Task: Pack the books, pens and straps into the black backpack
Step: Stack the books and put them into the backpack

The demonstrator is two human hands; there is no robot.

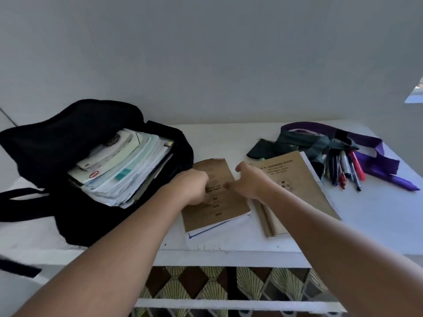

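The left hand [194,187] curls onto the brown paper-covered exercise book [217,197] on the white worktop [366,220]; the right hand [249,181], loosely open, touches its edge. Risk: the crammed black fabric backpack [68,138] may crumple the cover on insertion.

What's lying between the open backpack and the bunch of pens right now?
In the head view, two lots of brown-covered books: the nearer book under both hands, then a stack beside the pens. The backpack is left.

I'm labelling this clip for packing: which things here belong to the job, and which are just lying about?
Part of the job:
black backpack, open, with books inside
brown book under both hands
brown book stack
pens
purple strap
dark green strap

Just there:
white table
patterned cloth beneath it
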